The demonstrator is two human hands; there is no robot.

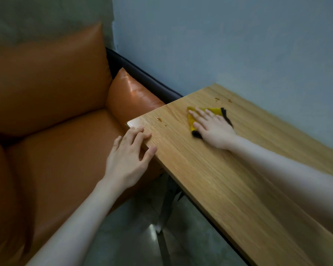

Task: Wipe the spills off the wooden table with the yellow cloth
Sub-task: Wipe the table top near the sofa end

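I am pressing my flat, open right grip [212, 127] on the folded yellow cloth [204, 113], mid-wipe; my open left grip [130, 156] is steadying the pale wooden worktop [238, 189]. Next, the amber droplets [159, 119] need reaching.

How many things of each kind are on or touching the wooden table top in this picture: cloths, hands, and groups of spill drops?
Cloths: 1, the yellow cloth under the right hand.
Hands: 2, the right hand pressing flat on the cloth, the left hand resting on the table edge.
Groups of spill drops: 2, far drops and near-corner drops.
Total: 5
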